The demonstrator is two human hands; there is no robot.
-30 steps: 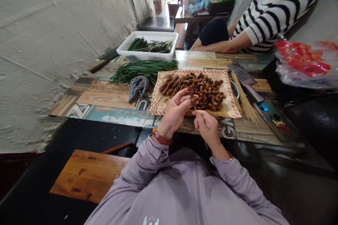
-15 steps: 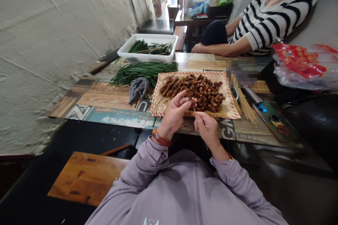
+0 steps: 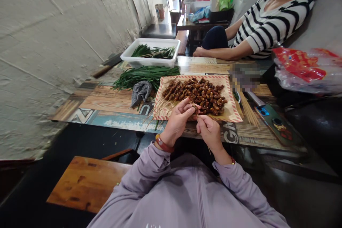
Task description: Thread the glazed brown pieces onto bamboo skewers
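My left hand (image 3: 176, 120) pinches a small glossy brown piece, pupa-like in shape (image 3: 196, 107), between thumb and fingers above the paper's near edge. Close beside it, my right hand (image 3: 209, 130) is closed around a thin bamboo skewer (image 3: 210, 150), whose lower end sticks out below the palm. The skewer's tip meets the piece between my hands; how far in it goes is hidden. Behind them, a heap of similar brown pieces (image 3: 211, 96) lies on a red-and-white-edged paper sheet (image 3: 234, 113). Loaded skewers (image 3: 171, 91) lie on its left, sticks pointing toward me.
Bare bamboo skewers (image 3: 251, 114) and a phone (image 3: 275, 123) lie to the right. On the left are a grey cloth (image 3: 140, 92), long green leaves (image 3: 146, 75) and a white tub (image 3: 128, 58) of greens. A person in a striped top (image 3: 278, 25) sits across.
My left hand has tilted slightly, its fingertips lower over the piece. My right hand keeps nearly the same place on the skewer. The whole view has shifted slightly.
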